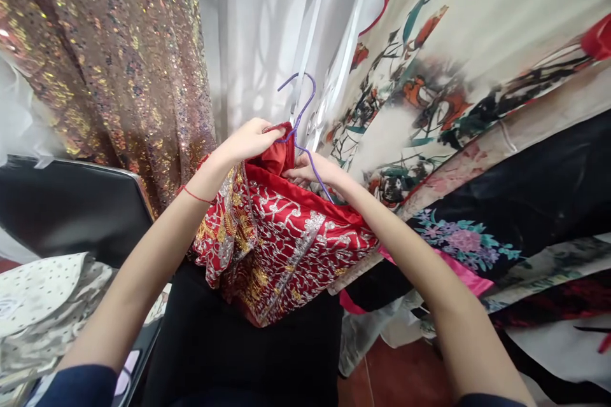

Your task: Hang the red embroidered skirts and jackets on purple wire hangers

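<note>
A red garment [281, 235] with silver and gold embroidery hangs in front of me on a purple wire hanger [300, 116]. My left hand [248, 138] is closed, pinching the red collar beside the hanger's neck. A thin red string circles that wrist. My right hand [312, 168] is closed on the garment's shoulder where the hanger's purple arm runs under the cloth. The hanger's hook points up, free of any rail in view.
Brown sequined fabric [109, 57] hangs at left, white sheer cloth [258, 32] in the middle. Floral white and black garments [468, 108] hang at right. A black chair [71, 203] stands at left, with pale dotted cloth [42, 305] below. Red floor [396, 375] shows at the bottom.
</note>
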Motion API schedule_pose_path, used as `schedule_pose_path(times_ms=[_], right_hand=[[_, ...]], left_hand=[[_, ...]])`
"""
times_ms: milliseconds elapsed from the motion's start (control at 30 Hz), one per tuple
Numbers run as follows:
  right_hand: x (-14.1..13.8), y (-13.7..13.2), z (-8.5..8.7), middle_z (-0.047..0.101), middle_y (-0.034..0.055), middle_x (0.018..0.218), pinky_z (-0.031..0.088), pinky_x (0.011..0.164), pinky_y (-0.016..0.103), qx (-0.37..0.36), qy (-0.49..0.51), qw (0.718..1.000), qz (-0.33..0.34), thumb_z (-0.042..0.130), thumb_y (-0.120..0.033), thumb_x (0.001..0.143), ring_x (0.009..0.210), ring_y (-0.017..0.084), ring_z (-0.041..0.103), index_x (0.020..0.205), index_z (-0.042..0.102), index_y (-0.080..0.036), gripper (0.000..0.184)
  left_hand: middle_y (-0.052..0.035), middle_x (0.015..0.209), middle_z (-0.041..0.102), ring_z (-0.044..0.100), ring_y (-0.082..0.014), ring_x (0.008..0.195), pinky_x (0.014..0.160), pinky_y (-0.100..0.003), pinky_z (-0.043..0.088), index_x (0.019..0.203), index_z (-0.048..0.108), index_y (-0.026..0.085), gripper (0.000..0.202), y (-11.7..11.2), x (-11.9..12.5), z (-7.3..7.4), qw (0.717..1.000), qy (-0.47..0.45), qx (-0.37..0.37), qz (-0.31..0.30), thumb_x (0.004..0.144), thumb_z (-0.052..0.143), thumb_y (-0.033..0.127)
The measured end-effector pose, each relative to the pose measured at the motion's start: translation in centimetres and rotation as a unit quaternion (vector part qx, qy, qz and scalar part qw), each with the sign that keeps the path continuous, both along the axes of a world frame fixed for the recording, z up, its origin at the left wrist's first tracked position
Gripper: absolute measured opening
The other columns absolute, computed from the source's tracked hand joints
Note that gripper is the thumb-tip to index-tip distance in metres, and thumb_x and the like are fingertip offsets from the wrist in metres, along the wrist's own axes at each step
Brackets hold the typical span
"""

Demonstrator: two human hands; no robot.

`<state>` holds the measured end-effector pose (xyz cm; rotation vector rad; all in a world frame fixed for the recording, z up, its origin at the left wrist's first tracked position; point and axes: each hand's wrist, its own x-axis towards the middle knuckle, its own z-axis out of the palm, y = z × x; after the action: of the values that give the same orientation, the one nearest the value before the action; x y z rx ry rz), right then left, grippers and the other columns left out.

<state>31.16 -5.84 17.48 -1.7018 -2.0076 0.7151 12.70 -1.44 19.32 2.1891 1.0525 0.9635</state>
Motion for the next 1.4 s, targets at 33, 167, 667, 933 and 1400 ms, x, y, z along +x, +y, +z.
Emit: schedule_pose_path(times_ms=[33,167,667,933,1400], right_hand=[[0.1,0.0,0.0,0.071,0.0032,0.069,0.058,0.069,0.028,0.011,-0.061,0.998,-0.006,0.067,-0.017,0.082,0.065,0.015,0.068,0.072,0.065,-0.016,0.010],[1.1,0.1,0.6,0.069,0.0032,0.068,0.054,0.075,0.029,0.054,-0.193,0.979,-0.033,0.071,-0.007,0.071,0.077,0.020,0.070,0.069,0.065,-0.017,0.012],[3.8,-5.7,-4.5,0.057,0.0039,0.079,0.044,0.077,0.034,0.287,0.028,0.938,-0.193,0.030,-0.031,0.090,0.077,0.022,0.057,0.091,0.044,-0.025,0.015],[2.7,-5.6,-4.8,0.062,0.0076,0.081,0.044,0.074,0.036,0.239,-0.044,0.946,-0.214,0.035,-0.060,0.096,0.082,0.029,0.061,0.101,0.047,-0.025,0.037],[8.3,-4.3,-1.9,0.068,0.0008,0.077,0.051,0.074,0.030,-0.044,0.199,0.979,0.004,0.069,-0.073,0.073,0.073,0.018,0.061,0.077,0.065,-0.022,0.051]], left_hand=[[-0.0050,0.062,0.053,0.047,-0.0133,0.057,0.061,-0.033,0.038,0.068,0.063,0.017,0.038,-0.3,0.1,-0.1,1.000,0.010,0.008,0.005,0.091,0.049,0.044],[-0.0045,0.061,0.051,0.048,-0.0147,0.061,0.064,-0.033,0.039,0.065,0.060,0.018,0.038,-1.1,0.2,-0.2,0.998,0.037,0.040,0.023,0.091,0.047,0.042],[-0.0187,0.127,0.054,0.052,-0.0312,0.129,0.112,-0.050,0.042,0.122,0.045,0.018,0.039,-7.4,-0.2,-12.4,0.914,-0.049,0.299,0.270,0.089,0.060,0.030],[-0.0131,0.093,0.065,0.065,-0.0313,0.090,0.073,-0.039,0.050,0.099,0.052,0.023,0.031,-7.2,-2.4,-20.8,0.930,0.065,0.121,0.340,0.093,0.052,0.053],[0.0036,0.060,0.031,0.028,-0.0101,0.064,0.059,-0.025,0.022,0.062,0.046,0.017,0.049,-3.0,-14.5,-6.6,0.910,-0.007,0.092,0.405,0.086,0.060,0.058]])
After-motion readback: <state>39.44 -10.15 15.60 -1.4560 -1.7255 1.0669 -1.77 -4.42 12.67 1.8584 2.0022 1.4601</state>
